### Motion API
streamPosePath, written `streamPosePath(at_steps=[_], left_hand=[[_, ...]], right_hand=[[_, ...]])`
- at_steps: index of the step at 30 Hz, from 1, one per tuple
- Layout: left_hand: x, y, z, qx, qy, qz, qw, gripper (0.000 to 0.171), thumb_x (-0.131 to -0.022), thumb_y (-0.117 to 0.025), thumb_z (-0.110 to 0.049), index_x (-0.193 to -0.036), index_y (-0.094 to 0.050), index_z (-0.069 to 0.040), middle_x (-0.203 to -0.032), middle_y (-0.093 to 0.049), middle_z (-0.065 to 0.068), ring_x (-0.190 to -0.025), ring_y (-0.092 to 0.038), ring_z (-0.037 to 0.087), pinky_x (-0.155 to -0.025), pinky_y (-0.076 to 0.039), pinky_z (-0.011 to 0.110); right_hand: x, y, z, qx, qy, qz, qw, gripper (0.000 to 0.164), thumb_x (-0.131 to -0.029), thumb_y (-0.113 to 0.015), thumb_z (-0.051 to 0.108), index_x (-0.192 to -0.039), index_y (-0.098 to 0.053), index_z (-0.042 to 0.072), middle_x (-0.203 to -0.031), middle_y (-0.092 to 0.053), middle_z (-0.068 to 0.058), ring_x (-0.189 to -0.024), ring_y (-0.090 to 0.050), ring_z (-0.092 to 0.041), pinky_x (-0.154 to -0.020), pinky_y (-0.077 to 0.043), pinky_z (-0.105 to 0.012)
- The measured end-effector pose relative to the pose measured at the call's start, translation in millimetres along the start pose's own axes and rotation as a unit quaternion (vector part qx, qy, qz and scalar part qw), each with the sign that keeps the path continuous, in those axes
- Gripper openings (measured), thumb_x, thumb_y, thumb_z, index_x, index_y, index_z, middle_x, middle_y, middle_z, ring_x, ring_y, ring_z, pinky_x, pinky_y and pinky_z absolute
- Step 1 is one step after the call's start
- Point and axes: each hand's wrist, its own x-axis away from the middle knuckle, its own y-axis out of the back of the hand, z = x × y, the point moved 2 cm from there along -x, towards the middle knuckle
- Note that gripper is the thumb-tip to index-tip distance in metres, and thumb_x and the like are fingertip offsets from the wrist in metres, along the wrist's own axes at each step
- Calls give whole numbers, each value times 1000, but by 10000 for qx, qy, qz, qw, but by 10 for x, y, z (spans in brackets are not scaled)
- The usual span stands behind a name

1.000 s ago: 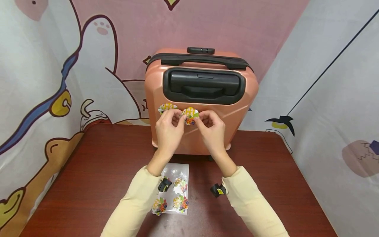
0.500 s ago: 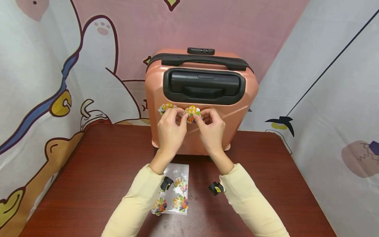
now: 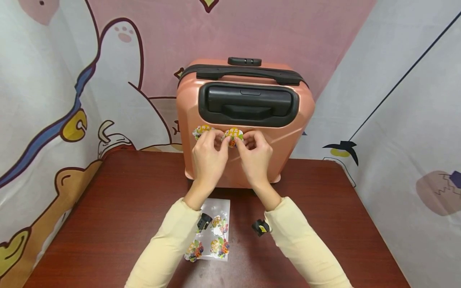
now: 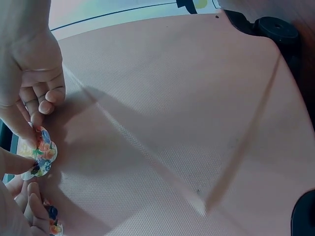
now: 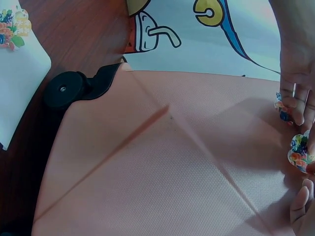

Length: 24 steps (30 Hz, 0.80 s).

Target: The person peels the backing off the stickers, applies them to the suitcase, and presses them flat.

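A scalloped fruit-print sticker (image 3: 234,135) is pinched between both hands in front of the suitcase's front face, just below its black handle recess. My left hand (image 3: 210,158) holds its left edge with thumb and fingers. On the opposite edge, my right hand (image 3: 256,159) pinches it the same way. The wrist views show the sticker (image 4: 45,151) close to the pink shell; whether its whole back touches is hidden. Another similar sticker (image 3: 202,129) lies on the suitcase (image 3: 295,120) to the left, partly covered by my left fingers.
A pale sticker sheet (image 3: 214,205) with several fruit stickers lies on the brown table (image 3: 317,224), partly beneath my left forearm. The suitcase stands upright at the table's back, before a cartoon-printed cloth (image 3: 288,32). Black wheels (image 5: 64,91) show at its lower corners.
Both hands have shifted the sticker slightly up and to the right, nearer the handle recess. The forearms have drawn a little closer together. The suitcase and sheet stay put.
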Motion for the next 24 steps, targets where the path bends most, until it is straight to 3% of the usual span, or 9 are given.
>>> streamPosePath(at_steps=[24], left_hand=[[-6,-16,-23,-456,-8,-175,9988,15,-81,-70,-18,-83,-63,-4,-71,-58,6,-61,-56,18,-53,-44,32]], right_hand=[[-4,-43,14,192,32,-248,9995,15,-75,-72,4,-75,-59,-5,-63,-58,-13,-54,-53,-19,-51,-40,-17]])
